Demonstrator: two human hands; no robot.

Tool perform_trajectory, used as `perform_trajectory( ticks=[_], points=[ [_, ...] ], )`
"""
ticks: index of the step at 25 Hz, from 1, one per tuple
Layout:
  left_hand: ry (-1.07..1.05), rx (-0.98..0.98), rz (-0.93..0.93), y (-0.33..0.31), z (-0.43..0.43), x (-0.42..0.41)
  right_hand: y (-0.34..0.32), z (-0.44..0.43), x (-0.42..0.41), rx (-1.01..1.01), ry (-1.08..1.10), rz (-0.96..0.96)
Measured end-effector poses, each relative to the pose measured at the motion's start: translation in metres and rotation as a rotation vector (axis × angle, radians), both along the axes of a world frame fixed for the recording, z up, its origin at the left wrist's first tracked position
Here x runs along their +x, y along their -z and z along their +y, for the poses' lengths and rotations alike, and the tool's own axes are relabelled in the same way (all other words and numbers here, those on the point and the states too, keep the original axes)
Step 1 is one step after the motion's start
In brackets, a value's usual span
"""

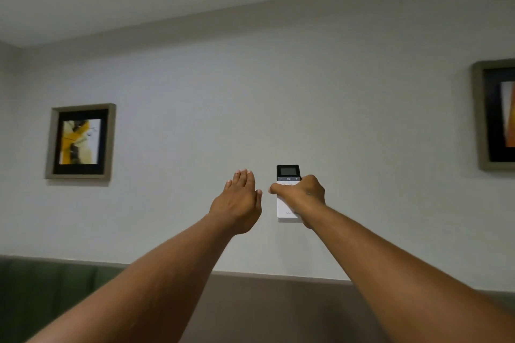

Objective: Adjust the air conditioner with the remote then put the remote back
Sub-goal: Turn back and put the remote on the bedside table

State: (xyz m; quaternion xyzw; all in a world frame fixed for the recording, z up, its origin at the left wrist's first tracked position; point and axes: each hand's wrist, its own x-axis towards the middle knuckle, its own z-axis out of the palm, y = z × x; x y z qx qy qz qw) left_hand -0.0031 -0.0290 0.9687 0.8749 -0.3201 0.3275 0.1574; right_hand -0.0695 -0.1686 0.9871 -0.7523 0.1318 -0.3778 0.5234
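Observation:
A white remote (288,172) with a dark screen at its top stands upright against the pale wall, its lower end in a white wall holder (287,216). My right hand (302,195) is wrapped around the remote's middle, thumb across its front. To the left of it, my left hand (241,200) is raised flat, fingers together and holding nothing, a small gap from the remote. No air conditioner is in view.
A framed picture (80,142) hangs on the wall at the left, another framed picture (496,114) at the right edge. A dark green padded panel (50,292) and a brown panel (278,312) run along the wall's lower part.

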Motion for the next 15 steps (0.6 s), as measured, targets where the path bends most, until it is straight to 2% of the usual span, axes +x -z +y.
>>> perform_trajectory(
  ticks=[4, 8, 10, 15],
  points=[
    [0.059, 0.011, 0.029, 0.031, -0.043, 0.027, 0.035, -0.038, 0.013, -0.014, 0.075, 0.022],
    [0.11, 0.101, 0.141, 0.131, -0.082, 0.06, 0.137, -0.065, 0.05, -0.037, 0.162, 0.119],
    [0.165, 0.146, 0.202, 0.205, -0.095, 0.077, 0.215, -0.075, 0.068, -0.002, 0.222, 0.166],
    [0.235, 0.261, 0.443, 0.449, -0.098, 0.107, 0.473, -0.084, 0.088, 0.022, 0.333, 0.494]
  ],
)
